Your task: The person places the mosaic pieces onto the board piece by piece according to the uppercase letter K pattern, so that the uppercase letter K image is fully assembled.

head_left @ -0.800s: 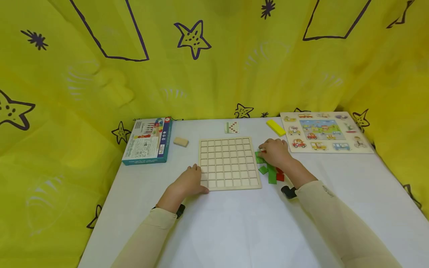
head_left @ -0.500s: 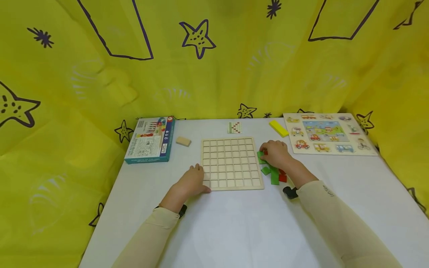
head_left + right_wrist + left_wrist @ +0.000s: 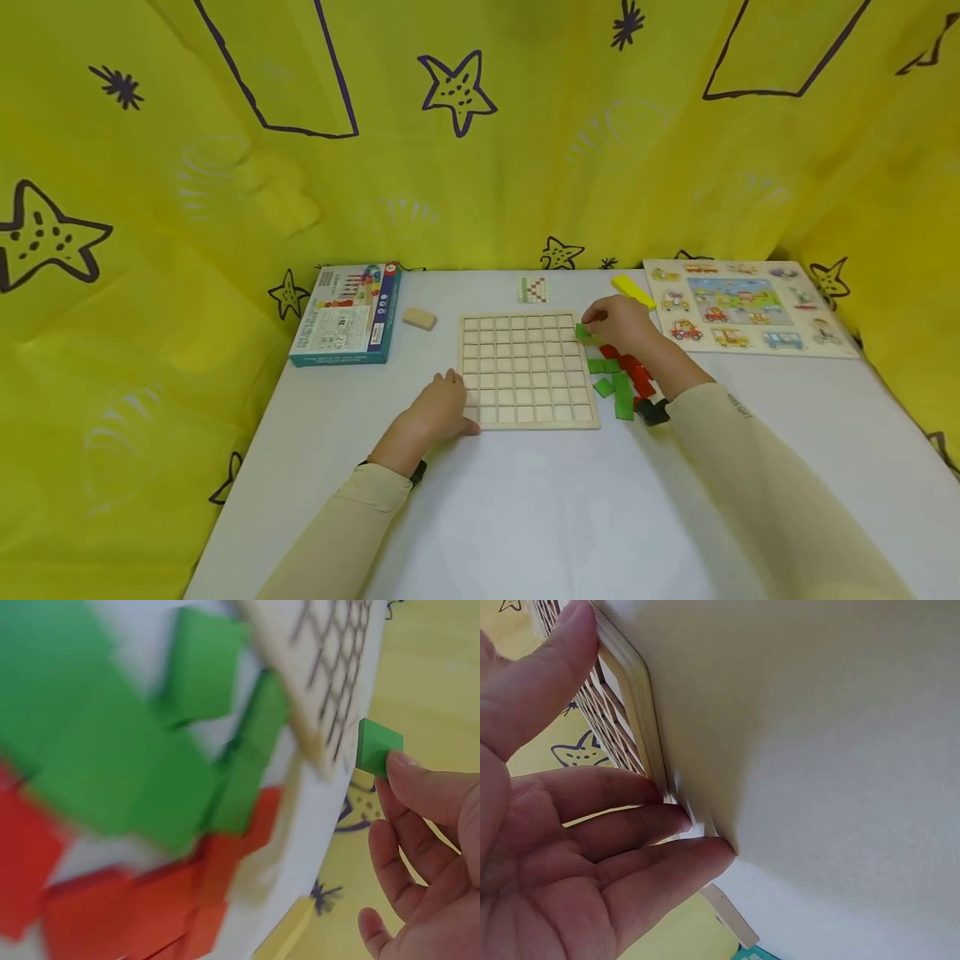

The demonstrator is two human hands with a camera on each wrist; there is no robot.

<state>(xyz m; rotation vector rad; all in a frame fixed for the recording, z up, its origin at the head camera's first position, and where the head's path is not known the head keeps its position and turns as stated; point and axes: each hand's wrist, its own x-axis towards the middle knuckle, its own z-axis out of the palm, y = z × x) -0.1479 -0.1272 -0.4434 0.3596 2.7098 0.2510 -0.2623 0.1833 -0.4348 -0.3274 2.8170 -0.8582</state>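
Observation:
My left hand (image 3: 433, 408) rests at the near left corner of a pale wooden grid board (image 3: 528, 373). Its thumb touches the near edge and its nearly straight fingers touch the left edge, as the left wrist view confirms. Just past the board's right edge, my right hand (image 3: 624, 323) pinches a green square tile (image 3: 375, 747) between thumb and forefinger, above the table. Beneath that hand lie loose green tiles (image 3: 623, 396) and red tiles (image 3: 640, 379), some overlapping; part of the pile is hidden by the forearm.
A small pattern card (image 3: 534, 291) lies behind the board. To the left are a wooden block (image 3: 419, 318) and a game box (image 3: 347, 317). At the right are a yellow block (image 3: 633, 292) and a vehicle picture puzzle (image 3: 750, 337). Yellow curtain stands behind the table.
My right hand has lifted away from the pile with a green tile, moving toward the board's far right corner. More red tiles now show. My left hand stays at the board while the head view shifts slightly.

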